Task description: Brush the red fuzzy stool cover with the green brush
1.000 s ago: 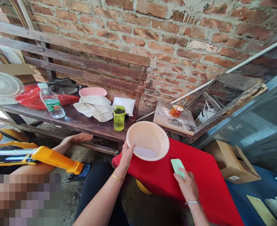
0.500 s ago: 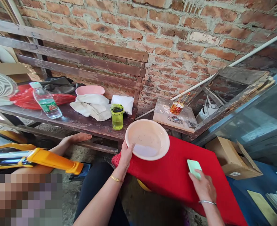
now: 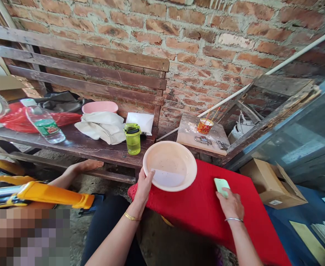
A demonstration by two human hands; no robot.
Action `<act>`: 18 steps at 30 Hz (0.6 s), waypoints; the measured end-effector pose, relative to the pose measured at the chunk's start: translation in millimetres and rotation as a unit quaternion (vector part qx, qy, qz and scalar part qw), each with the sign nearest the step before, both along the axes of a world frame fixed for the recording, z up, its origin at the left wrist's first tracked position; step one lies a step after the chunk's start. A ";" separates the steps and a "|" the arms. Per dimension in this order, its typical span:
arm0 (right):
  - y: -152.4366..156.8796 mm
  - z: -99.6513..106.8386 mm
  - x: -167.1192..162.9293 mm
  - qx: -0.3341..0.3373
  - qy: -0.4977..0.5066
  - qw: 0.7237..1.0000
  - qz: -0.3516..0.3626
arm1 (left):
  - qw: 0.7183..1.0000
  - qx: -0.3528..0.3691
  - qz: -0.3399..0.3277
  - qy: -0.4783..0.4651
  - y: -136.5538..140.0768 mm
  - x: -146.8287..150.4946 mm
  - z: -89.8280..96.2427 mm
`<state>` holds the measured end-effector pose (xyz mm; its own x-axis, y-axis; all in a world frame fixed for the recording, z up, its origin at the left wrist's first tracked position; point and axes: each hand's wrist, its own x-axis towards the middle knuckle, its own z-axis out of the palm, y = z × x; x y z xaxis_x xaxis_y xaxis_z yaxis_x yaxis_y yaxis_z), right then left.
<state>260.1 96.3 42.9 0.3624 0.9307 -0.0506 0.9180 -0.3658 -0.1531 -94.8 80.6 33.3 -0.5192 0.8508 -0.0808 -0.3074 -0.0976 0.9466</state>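
A pale cream plastic basin with a little clear liquid in it stands on the left end of a red cloth-covered table. My left hand grips its near left rim, the thumb over the edge and the fingers outside. To the right of the basin, my right hand is closed on a pale green rounded block, low over the red cloth. Its far end sticks out past my fingers; whether it touches the cloth I cannot tell.
A slatted bench behind holds a green cup, white cloth, pink basin and water bottle. Padlocks and a red pot sit on a small board. A cardboard box stands right; another person's leg is left.
My right hand has moved left and slightly up with the pale green block, closer to the basin. My left hand still holds the basin's rim. The whole view has shifted slightly.
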 end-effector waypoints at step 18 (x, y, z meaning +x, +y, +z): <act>-8.3 16.8 131.9 -0.026 -0.007 0.995 -0.098 | 0.999 -0.009 0.018 0.044 -3.6 -0.1 4.4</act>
